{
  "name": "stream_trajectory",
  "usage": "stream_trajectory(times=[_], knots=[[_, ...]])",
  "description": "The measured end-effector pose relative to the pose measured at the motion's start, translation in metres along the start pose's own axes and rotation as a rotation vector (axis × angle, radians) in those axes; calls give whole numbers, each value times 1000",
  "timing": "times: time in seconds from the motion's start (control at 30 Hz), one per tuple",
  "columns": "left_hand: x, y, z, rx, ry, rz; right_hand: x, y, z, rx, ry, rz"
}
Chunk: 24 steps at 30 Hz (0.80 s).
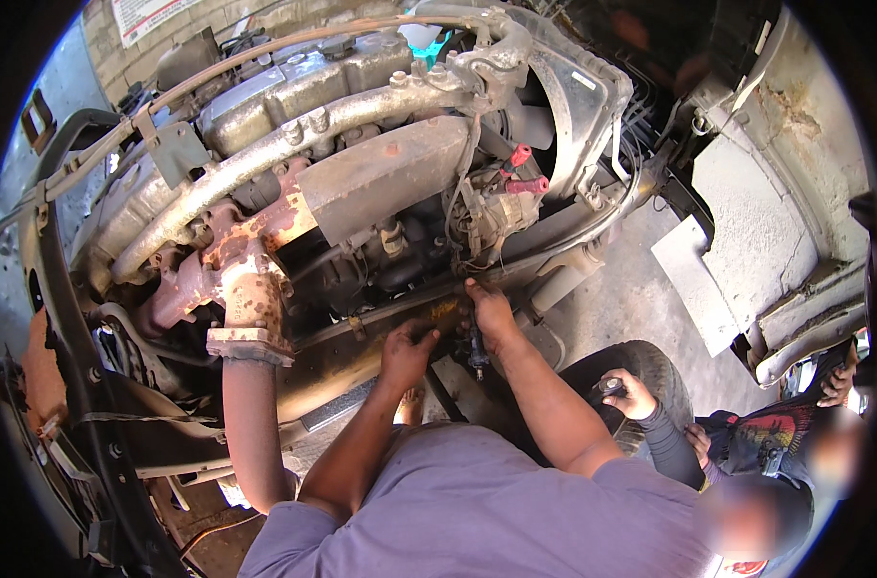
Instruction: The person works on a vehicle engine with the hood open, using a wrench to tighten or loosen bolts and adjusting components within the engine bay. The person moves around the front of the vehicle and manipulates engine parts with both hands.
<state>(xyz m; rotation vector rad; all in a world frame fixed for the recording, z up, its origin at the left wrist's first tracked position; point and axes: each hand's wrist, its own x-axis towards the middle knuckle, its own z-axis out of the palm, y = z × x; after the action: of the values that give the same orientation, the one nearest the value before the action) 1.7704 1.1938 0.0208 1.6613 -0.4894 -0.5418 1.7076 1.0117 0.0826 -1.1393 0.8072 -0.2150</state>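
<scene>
A large dirty engine (pixel 342 144) with a rusty exhaust manifold (pixel 241 279) fills the view. Both my hands reach under it at a greasy frame rail (pixel 361 337). My left hand (pixel 406 349) has its fingers curled against the rail's underside; I cannot tell whether it holds anything. My right hand (pixel 488 310) presses on the rail beside a small dark cylindrical part (pixel 478 354) that hangs just below it. A rusty exhaust pipe (pixel 250 433) drops down at the left of my arms.
A person (pixel 766 453) crouches at the lower right, one hand (pixel 626 390) holding a small metal piece over a tyre (pixel 650 371). A raised vehicle panel (pixel 775 212) stands at the right. Red-capped fittings (pixel 525 169) sit by the engine's wiring. Concrete floor lies below.
</scene>
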Motion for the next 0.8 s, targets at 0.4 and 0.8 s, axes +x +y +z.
stream_trajectory(times=[0.4,0.8], knots=[[2,-6,1,-51,2,8,-4,-2,9,129,-37,-170],[-1,-11,-1,-104,-35,-10,-6,-3,16,350,-100,-147]])
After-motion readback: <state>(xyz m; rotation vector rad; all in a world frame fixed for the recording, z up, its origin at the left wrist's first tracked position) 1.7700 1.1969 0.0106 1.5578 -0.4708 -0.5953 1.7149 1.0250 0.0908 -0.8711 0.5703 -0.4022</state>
